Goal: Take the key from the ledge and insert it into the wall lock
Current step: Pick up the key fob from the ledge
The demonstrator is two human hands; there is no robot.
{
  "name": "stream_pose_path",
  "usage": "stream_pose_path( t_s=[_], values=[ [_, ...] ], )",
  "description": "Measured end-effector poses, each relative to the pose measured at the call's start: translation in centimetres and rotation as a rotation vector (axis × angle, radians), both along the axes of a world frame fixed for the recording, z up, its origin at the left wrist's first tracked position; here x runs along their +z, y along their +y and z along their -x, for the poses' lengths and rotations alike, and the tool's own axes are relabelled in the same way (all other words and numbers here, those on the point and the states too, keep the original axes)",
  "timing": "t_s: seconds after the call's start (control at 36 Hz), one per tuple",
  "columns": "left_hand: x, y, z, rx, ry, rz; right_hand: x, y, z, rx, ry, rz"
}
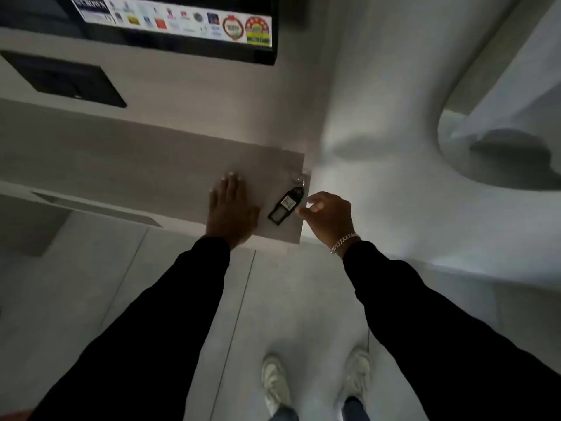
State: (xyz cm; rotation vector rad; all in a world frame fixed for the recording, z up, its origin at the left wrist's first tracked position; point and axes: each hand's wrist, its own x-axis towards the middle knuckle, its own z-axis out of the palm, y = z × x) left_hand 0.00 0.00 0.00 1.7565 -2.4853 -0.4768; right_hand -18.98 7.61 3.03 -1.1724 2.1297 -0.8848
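Observation:
A key with a black rectangular tag (285,205) and a metal ring lies on the grey ledge (151,165), near its right end. My left hand (230,208) rests flat on the ledge, fingers spread, just left of the tag. My right hand (328,218) hovers beside the ledge's right edge, thumb and forefinger apart and close to the tag, holding nothing. It wears a chain bracelet at the wrist. The wall lock is not visible.
A white wall (379,117) rises to the right of the ledge. A black screen with coloured stickers (182,22) hangs above, and a dark box (66,79) sits at the left. My two pale shoes (315,381) stand on the tiled floor below.

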Motion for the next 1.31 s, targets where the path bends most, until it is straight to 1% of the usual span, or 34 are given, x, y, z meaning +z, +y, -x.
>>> stream_pose_path(
  t_s=[0.11, 0.19, 0.31, 0.44, 0.5, 0.67, 0.75, 0.86, 1.0, 1.11, 1.31],
  values=[
    [-0.5, -0.7, 0.3, -0.004, -0.028, 0.103, -0.6, -1.3, -1.2, -0.169, -0.087, 0.000],
    [-0.8, -1.2, 0.4, -0.024, -0.031, 0.134, -0.9, -2.2, -1.5, -0.246, -0.115, -0.015],
    [-0.6, -1.5, 0.4, -0.056, -0.044, 0.149, -0.8, -2.8, -1.3, -0.259, -0.078, -0.046],
    [-0.5, -1.6, 0.5, -0.068, -0.061, 0.157, -0.6, -3.0, -0.4, -0.177, -0.042, -0.119],
    [-0.6, -1.6, 0.5, -0.072, -0.063, 0.158, -0.4, -2.9, -0.1, -0.190, -0.108, -0.133],
    [-0.6, -1.7, 0.4, -0.082, -0.062, 0.167, 0.5, -2.4, 0.8, -0.296, -0.412, -0.185],
    [-0.8, -1.6, 0.5, -0.103, -0.059, 0.171, 0.8, -2.5, 1.1, -0.294, -0.495, -0.237],
    [-0.9, -1.0, 0.6, -0.124, -0.060, 0.171, 0.4, -2.7, 1.2, -0.254, -0.528, -0.285],
    [-0.8, 0.1, 1.1, -0.134, -0.036, 0.172, 0.2, -2.6, 1.4, -0.286, -0.542, -0.289],
    [-0.6, 0.9, 1.4, -0.129, -0.031, 0.156, 0.8, -2.0, 0.9, -0.345, -0.621, -0.255],
    [-0.6, 2.8, 1.8, -0.154, -0.021, 0.151, 0.8, -0.5, 0.4, -0.326, -0.704, -0.224]
  ],
)
